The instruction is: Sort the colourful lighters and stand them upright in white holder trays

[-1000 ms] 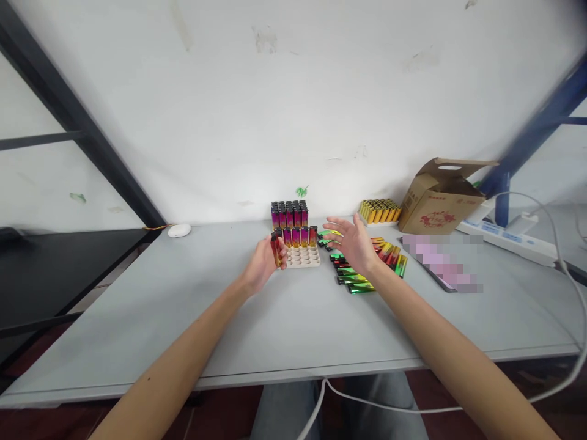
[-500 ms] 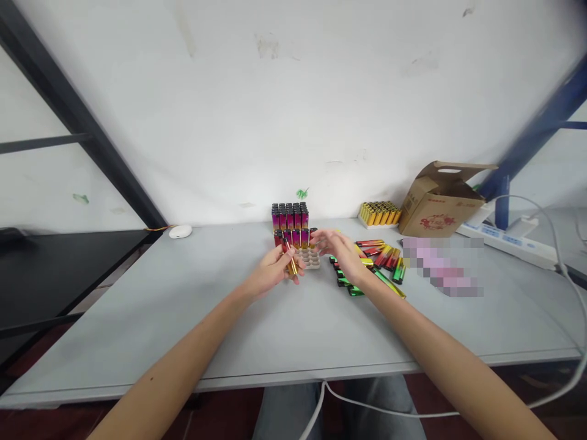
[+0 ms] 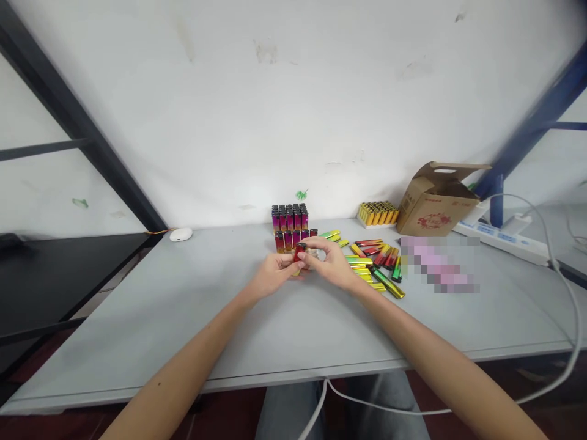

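Between my two hands a red and gold lighter [image 3: 299,251] stands nearly upright, its black top uppermost. My left hand [image 3: 274,272] is closed on its lower part, and my right hand [image 3: 328,261] grips it from the other side. Just behind them, purple and gold lighters [image 3: 288,239] stand in a row, with a further block of purple lighters [image 3: 290,217] at the back. The pale tray with round hollows is mostly hidden behind my hands. To the right of my right hand lie loose green and yellow lighters [image 3: 359,261].
Loose red lighters [image 3: 369,242] and a green-gold one [image 3: 388,283] lie on the right. Yellow lighters [image 3: 378,213] stand in a tray by an open cardboard box [image 3: 435,205]. A power strip [image 3: 504,240] and white cable are far right; a white case [image 3: 180,234] is at left.
My right hand has moved left and closed on the lighter in my left hand. The lighter has gone from tilted to nearly upright. A red lighter now stands at the row's right end.
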`<state>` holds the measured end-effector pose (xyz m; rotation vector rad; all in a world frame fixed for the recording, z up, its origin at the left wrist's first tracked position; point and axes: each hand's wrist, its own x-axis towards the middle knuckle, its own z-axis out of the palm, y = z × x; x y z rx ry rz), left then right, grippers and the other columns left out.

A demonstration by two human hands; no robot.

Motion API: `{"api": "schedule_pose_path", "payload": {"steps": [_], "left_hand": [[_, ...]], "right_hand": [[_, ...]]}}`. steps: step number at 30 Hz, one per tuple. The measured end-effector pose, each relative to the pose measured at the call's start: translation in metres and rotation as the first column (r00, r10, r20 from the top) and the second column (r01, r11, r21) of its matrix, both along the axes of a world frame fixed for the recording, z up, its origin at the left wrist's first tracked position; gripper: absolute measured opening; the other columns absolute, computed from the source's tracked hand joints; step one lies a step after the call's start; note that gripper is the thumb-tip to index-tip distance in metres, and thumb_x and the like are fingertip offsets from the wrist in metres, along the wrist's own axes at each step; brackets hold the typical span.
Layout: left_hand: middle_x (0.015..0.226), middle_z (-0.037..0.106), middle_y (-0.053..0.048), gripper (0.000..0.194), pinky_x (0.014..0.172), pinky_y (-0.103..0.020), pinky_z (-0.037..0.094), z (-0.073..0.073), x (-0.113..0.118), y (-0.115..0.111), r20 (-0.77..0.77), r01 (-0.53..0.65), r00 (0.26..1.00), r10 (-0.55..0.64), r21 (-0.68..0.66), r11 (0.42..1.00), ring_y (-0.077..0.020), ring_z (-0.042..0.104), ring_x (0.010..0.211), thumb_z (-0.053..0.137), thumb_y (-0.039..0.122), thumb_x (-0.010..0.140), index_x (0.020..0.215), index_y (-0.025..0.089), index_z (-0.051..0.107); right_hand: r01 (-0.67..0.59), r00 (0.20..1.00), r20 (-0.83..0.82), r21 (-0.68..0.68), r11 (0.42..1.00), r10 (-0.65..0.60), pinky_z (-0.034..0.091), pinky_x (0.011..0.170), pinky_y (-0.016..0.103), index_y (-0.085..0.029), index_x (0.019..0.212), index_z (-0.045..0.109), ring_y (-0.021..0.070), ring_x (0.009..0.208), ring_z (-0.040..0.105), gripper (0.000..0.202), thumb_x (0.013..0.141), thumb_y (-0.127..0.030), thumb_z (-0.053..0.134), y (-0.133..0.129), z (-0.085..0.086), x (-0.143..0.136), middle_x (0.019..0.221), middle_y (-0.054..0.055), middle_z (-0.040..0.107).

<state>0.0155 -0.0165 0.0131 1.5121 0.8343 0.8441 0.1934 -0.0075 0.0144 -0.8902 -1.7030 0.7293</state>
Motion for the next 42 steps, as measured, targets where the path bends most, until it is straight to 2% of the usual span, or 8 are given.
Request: {"api": "schedule_pose_path", "payload": {"steps": [4,9,12,16,19,27,37,42], "left_hand": [[0.095,0.075,-0.008,0.039,0.085,-0.038,0.057,-0.001,-0.004,0.008,0.019,-0.231,0.973,0.230,0.133,0.964,-0.0226,0.070,0.089,0.068,0.048,0.078,0.099,0.014,0.071],[0.066,0.069,-0.005,0.041,0.067,-0.031,0.054,-0.004,-0.018,0.019,-0.001,-0.554,0.808,0.590,0.340,0.760,-0.0175,0.067,0.064,0.051,0.051,0.088,0.076,0.015,0.067],[0.069,0.069,-0.003,0.035,0.067,-0.030,0.051,-0.007,-0.026,0.023,-0.042,-0.604,0.695,0.718,0.507,0.615,-0.0172,0.066,0.067,0.046,0.044,0.091,0.079,0.017,0.066],[0.090,0.069,-0.006,0.022,0.075,-0.034,0.050,-0.015,-0.031,0.029,-0.120,-0.494,0.607,0.786,0.717,0.491,-0.0199,0.064,0.082,0.052,0.034,0.086,0.099,0.018,0.062],[0.111,0.062,-0.011,0.037,0.090,-0.039,0.048,-0.021,-0.032,0.032,-0.220,-0.356,0.619,0.754,0.776,0.520,-0.0243,0.060,0.102,0.056,0.031,0.083,0.118,0.018,0.053],[0.135,0.048,-0.016,0.059,0.109,-0.046,0.033,-0.032,-0.033,0.036,-0.562,-0.114,0.593,0.577,0.651,0.751,-0.0322,0.041,0.130,0.056,0.048,0.083,0.131,0.015,0.046],[0.131,0.053,-0.014,0.053,0.109,-0.044,0.034,-0.036,-0.033,0.039,-0.584,-0.062,0.584,0.564,0.660,0.749,-0.0308,0.044,0.128,0.052,0.052,0.085,0.126,0.018,0.055],[0.127,0.055,-0.014,0.053,0.107,-0.043,0.035,-0.035,-0.032,0.039,-0.598,-0.063,0.564,0.570,0.657,0.751,-0.0302,0.047,0.125,0.052,0.051,0.085,0.124,0.016,0.055]], "right_hand": [[-0.043,0.983,-0.183,-0.072,0.997,0.029,0.051,0.075,0.035,-0.017,0.090,0.070,0.0200,0.079,0.064,0.031,0.077,-0.046,0.068,0.012,0.014,-0.007,0.084,0.006,0.071],[0.099,0.952,-0.288,-0.040,0.994,-0.106,0.052,0.068,0.033,-0.017,0.101,0.067,0.0193,0.074,0.066,0.036,0.079,-0.046,0.066,0.027,0.014,-0.023,0.083,0.006,0.072],[0.182,0.974,-0.151,0.067,0.981,-0.170,0.052,0.069,0.032,-0.018,0.101,0.068,0.0182,0.073,0.066,0.027,0.081,-0.036,0.066,0.027,0.002,-0.027,0.083,0.005,0.072],[0.190,0.979,0.036,0.184,0.964,-0.200,0.052,0.072,0.032,-0.020,0.101,0.070,0.0169,0.073,0.065,0.021,0.083,-0.029,0.063,0.028,-0.013,-0.023,0.088,0.006,0.072],[0.165,0.978,0.101,0.159,0.973,-0.182,0.052,0.071,0.032,-0.020,0.101,0.070,0.0174,0.076,0.065,0.021,0.084,-0.028,0.062,0.031,-0.019,-0.021,0.093,0.007,0.072],[0.185,0.964,0.171,0.126,0.974,-0.206,0.053,0.079,0.034,-0.027,0.110,0.061,0.0194,0.089,0.068,0.026,0.084,-0.029,0.062,0.030,-0.019,-0.024,0.095,0.002,0.072],[0.183,0.928,0.289,0.198,0.963,-0.236,0.052,0.076,0.033,-0.026,0.111,0.061,0.0193,0.082,0.068,0.022,0.090,-0.030,0.056,0.028,-0.024,-0.029,0.100,0.003,0.073],[0.220,0.810,0.390,0.489,0.844,-0.437,0.041,0.096,0.042,-0.024,0.110,0.065,0.0258,0.114,0.056,0.023,0.094,-0.024,0.049,0.029,-0.023,-0.029,0.116,0.009,0.068]]}}
